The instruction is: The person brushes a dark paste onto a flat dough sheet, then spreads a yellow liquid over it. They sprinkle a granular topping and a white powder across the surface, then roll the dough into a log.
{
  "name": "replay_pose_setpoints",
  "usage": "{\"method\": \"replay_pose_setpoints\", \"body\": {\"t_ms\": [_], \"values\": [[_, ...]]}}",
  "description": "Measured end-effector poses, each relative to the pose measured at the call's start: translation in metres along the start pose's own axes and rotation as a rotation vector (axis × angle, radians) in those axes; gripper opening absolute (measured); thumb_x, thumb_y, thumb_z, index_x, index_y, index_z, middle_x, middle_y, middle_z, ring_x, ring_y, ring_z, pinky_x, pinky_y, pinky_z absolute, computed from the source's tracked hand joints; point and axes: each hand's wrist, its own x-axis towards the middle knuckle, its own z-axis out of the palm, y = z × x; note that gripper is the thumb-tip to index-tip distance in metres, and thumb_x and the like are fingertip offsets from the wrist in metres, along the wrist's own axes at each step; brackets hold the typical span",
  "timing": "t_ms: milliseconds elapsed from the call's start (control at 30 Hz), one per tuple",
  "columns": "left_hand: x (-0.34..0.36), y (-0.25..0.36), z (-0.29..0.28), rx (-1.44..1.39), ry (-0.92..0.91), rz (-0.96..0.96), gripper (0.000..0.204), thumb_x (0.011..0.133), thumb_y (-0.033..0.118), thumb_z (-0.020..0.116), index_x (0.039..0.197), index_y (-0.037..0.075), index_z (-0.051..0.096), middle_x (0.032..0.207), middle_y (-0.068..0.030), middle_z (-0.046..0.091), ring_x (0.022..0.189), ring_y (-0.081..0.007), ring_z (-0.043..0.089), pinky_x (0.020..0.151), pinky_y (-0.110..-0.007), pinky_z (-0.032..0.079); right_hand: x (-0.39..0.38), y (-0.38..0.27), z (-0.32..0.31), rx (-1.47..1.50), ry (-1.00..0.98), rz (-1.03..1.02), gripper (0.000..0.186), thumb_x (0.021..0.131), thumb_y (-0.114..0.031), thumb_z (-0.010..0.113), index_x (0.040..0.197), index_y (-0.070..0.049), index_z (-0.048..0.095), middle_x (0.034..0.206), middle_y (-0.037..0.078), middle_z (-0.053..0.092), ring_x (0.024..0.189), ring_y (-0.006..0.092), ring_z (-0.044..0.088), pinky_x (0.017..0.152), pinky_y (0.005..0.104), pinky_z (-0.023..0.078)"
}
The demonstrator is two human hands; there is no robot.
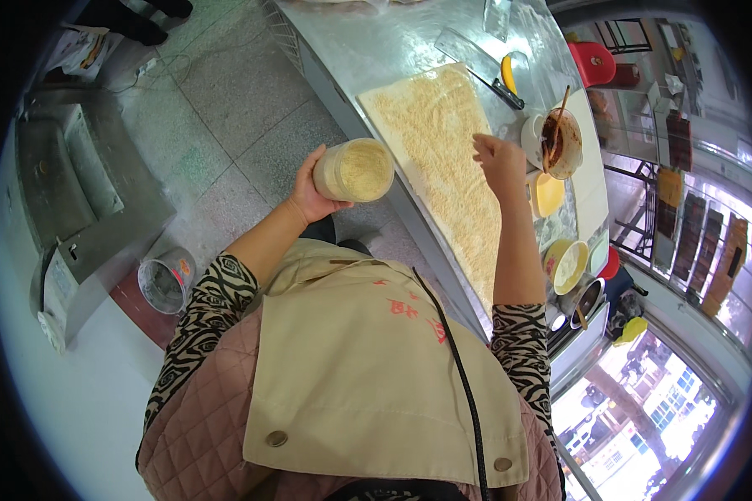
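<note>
My left hand [308, 192] is wrapped round a clear round jar [353, 173] filled with pale yellow powder. The jar is tilted slightly toward the table's near edge. A long flat sheet of dough [434, 142], strewn with the same-coloured crumbs, lies along the metal table. Over the sheet's right side hovers my right hand [501, 164], its fingers curled together; whatever is in them, if anything, is too small to make out. To its right stands a white bowl [570, 150] of dark red-brown sauce with a wooden stick in it.
A black-handled knife [507, 93] and a yellow curved object [508, 75] lie beyond the sheet. Right of my forearm are a yellow dish [549, 196], a cream-filled bowl [570, 260] and a dark pot [591, 298]. On the left sit a metal trough [134, 225] and a clear bucket [165, 282].
</note>
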Motion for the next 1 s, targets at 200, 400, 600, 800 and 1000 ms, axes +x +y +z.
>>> {"method": "replay_pose_setpoints", "body": {"t_ms": [200,400,600,800,1000], "values": [[-0.018,-0.003,-0.001,-0.016,0.012,0.061,0.064,0.097,0.068,0.051,0.132,0.017,0.064,0.122,-0.0099,0.069,0.102,-0.0299,0.068,0.07,-0.046,0.059,0.048,-0.046,0.033,0.03,0.044,-0.201,0.022,0.094,-0.016,0.069,0.113,-0.01,0.079,0.092,0.014,0.078,0.079,0.0273,0.077,0.077,0.0382,0.058],[-0.025,-0.004,-0.001,-0.05,-0.027,0.096,0.064,0.097,0.068,0.049,0.131,0.016,0.064,0.12,-0.0101,0.069,0.1,-0.0298,0.068,0.069,-0.046,0.059,0.063,-0.061,0.06,0.024,0.073,-0.229,0.029,0.094,-0.01,0.068,0.121,-0.013,0.076,0.095,0.016,0.077,0.087,0.0313,0.076,0.079,0.0418,0.059],[-0.025,0.002,-0.011,-0.072,0.041,0.085,0.064,0.098,0.068,0.048,0.132,0.017,0.064,0.121,-0.0101,0.07,0.102,-0.0309,0.069,0.071,-0.047,0.06,0.058,-0.055,0.064,-0.07,0.055,-0.233,0.024,0.099,-0.014,0.064,0.119,-0.011,0.077,0.097,0.014,0.079,0.083,0.0217,0.078,0.076,0.0342,0.059],[-0.022,0.007,-0.017,-0.095,0.051,0.075,0.065,0.097,0.069,0.048,0.132,0.017,0.064,0.122,-0.0106,0.07,0.102,-0.032,0.069,0.072,-0.048,0.06,0.041,-0.041,0.083,-0.117,-0.102,-0.342,0.026,0.096,-0.011,0.065,0.119,-0.013,0.077,0.096,0.014,0.078,0.084,0.0278,0.076,0.077,0.0395,0.06],[-0.019,0.006,-0.011,-0.076,0.058,0.058,0.064,0.097,0.069,0.048,0.13,0.017,0.065,0.12,-0.0109,0.07,0.101,-0.032,0.068,0.07,-0.048,0.059,0.0,-0.017,0.085,-0.201,-0.1,-0.218,0.033,0.09,-0.009,0.068,0.12,-0.019,0.075,0.091,0.012,0.077,0.089,0.0319,0.074,0.077,0.0436,0.058]]}}
